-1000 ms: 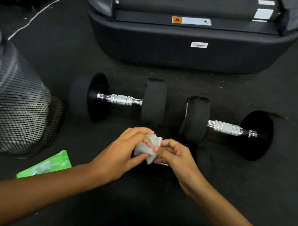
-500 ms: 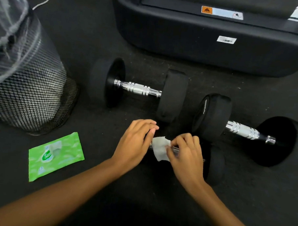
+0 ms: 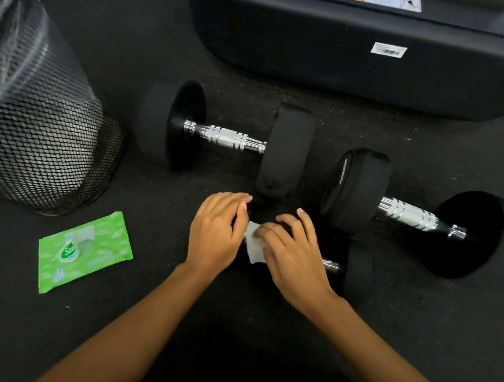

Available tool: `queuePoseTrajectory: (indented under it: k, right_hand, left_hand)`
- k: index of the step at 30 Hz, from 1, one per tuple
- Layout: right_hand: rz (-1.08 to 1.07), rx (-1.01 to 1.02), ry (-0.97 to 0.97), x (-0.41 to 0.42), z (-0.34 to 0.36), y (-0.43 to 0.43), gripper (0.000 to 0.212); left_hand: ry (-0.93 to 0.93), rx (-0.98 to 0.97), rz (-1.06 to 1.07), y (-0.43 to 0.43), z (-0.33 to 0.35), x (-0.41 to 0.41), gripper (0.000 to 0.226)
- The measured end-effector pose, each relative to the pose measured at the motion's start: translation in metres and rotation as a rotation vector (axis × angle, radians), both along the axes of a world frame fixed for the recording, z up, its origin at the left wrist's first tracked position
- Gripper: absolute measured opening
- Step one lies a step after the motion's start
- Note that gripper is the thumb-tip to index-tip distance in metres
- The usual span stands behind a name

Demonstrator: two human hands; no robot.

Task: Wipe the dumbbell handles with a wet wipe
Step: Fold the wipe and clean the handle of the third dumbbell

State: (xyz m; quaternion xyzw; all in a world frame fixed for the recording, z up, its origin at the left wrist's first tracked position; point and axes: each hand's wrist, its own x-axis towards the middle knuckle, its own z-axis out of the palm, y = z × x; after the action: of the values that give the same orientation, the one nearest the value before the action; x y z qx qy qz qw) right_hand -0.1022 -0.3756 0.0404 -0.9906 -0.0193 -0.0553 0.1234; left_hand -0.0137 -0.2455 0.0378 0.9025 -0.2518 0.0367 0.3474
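Note:
Three black dumbbells with chrome handles lie on the dark floor. The smallest dumbbell (image 3: pixel 357 267) is nearest me, and my hands hide most of it. My left hand (image 3: pixel 214 232) cups over its left end. My right hand (image 3: pixel 291 256) holds a white wet wipe (image 3: pixel 254 247) wrapped against its handle, whose bare chrome shows only at the right end. A larger dumbbell (image 3: pixel 230 138) lies behind my left hand. Another large dumbbell (image 3: pixel 405 213) lies to the right, untouched.
A green wet wipe pack (image 3: pixel 83 250) lies flat on the floor to the left. A black mesh bin (image 3: pixel 40 123) stands at far left. A big black machine base (image 3: pixel 337 64) runs along the back.
My hands dropped from mid-air, where they were folding the wipe, onto the small dumbbell. The right hand now presses the wipe against its handle, and the view has shifted left and closer.

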Motion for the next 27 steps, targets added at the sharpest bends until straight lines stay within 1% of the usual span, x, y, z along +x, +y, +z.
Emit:
queuePoseTrajectory:
  k: [3, 5, 8, 10, 11, 13, 14, 17, 19, 20, 23, 25, 27]
  right_hand:
    - [0.047, -0.048, 0.085, 0.001, 0.002, -0.003, 0.041]
    - [0.037, -0.047, 0.131, 0.005, 0.000, -0.004, 0.044]
    - [-0.037, 0.096, 0.209, 0.015, 0.002, 0.000, 0.049]
    - [-0.105, 0.193, 0.247, 0.020, 0.001, 0.002, 0.044]
    - [-0.107, 0.193, 0.228, 0.019, 0.001, 0.004, 0.038]
    - [-0.054, 0.123, 0.140, 0.015, 0.000, 0.011, 0.024]
    - [-0.027, 0.114, 0.094, 0.013, -0.003, 0.014, 0.021]
    - [0.000, 0.181, 0.041, 0.013, -0.009, 0.016, 0.021]
    - [-0.015, 0.177, 0.034, 0.014, -0.010, 0.010, 0.022]
    - [-0.027, 0.188, 0.048, 0.014, -0.009, 0.006, 0.024]
    - [-0.100, 0.307, 0.196, 0.018, 0.000, -0.007, 0.036]
    - [-0.089, 0.268, 0.241, 0.021, -0.001, -0.007, 0.037]
    - [-0.052, 0.207, 0.181, 0.024, -0.002, 0.004, 0.029]
  left_hand:
    - [-0.049, 0.005, -0.019, -0.002, -0.001, -0.001, 0.035]
    - [-0.025, -0.006, -0.013, -0.003, -0.001, -0.003, 0.036]
    - [0.034, -0.075, 0.022, -0.005, -0.001, -0.006, 0.039]
    - [0.043, -0.104, 0.032, -0.006, -0.002, -0.005, 0.040]
    - [0.048, -0.109, 0.032, -0.006, -0.003, -0.004, 0.040]
    - [0.059, -0.111, 0.030, -0.006, -0.004, -0.003, 0.040]
    - [0.064, -0.113, 0.033, -0.006, -0.004, -0.003, 0.040]
    - [0.065, -0.116, 0.041, -0.006, -0.005, -0.004, 0.040]
    - [0.060, -0.116, 0.044, -0.006, -0.005, -0.003, 0.040]
    - [0.059, -0.117, 0.043, -0.006, -0.005, -0.003, 0.040]
    - [0.064, -0.117, 0.037, -0.006, -0.005, -0.003, 0.040]
    - [0.062, -0.119, 0.042, -0.007, -0.006, -0.003, 0.040]
    - [0.049, -0.126, 0.044, -0.007, -0.006, -0.003, 0.039]
